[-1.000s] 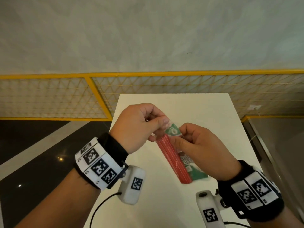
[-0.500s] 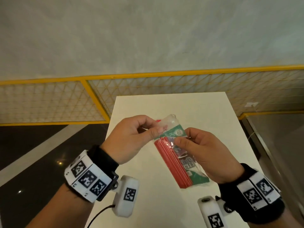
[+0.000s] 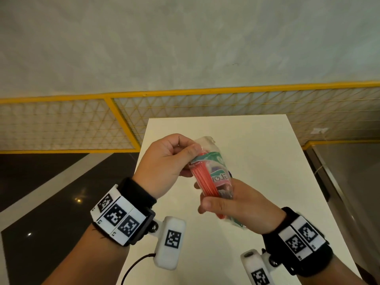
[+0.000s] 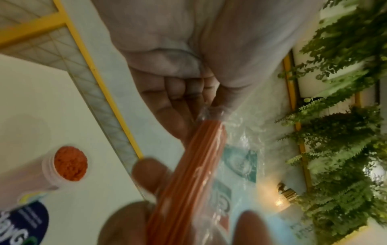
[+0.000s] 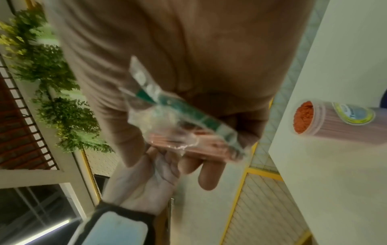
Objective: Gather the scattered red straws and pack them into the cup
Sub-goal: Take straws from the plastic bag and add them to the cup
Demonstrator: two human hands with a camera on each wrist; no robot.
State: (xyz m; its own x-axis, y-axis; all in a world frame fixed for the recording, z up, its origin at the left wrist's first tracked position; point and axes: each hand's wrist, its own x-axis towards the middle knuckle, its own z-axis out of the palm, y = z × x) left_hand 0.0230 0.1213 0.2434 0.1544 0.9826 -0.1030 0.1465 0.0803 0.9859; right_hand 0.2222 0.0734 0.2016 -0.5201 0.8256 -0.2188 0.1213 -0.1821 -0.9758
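Note:
A clear plastic bag point(image 3: 218, 169) with green print holds a bundle of red straws point(image 3: 205, 180) and hangs nearly upright above the white table point(image 3: 267, 161). My left hand point(image 3: 190, 153) pinches the bag's top end between thumb and fingers. My right hand point(image 3: 216, 204) grips the lower half, thumb across the front. The left wrist view shows the straws point(image 4: 194, 165) running into the pinch. A clear cup point(image 4: 70, 164) packed with red straws stands on the table; the right wrist view also shows the cup point(image 5: 310, 119). The head view does not show the cup.
A yellow mesh fence point(image 3: 82, 124) runs behind the table, below a grey wall. Dark floor point(image 3: 41, 192) lies to the left of the table, and a metal surface point(image 3: 353, 171) to the right. Green plants point(image 4: 345, 116) appear in both wrist views.
My right hand has slid from near the bag's top down to its lower half. The bag has swung more upright, and my left hand still pinches its top.

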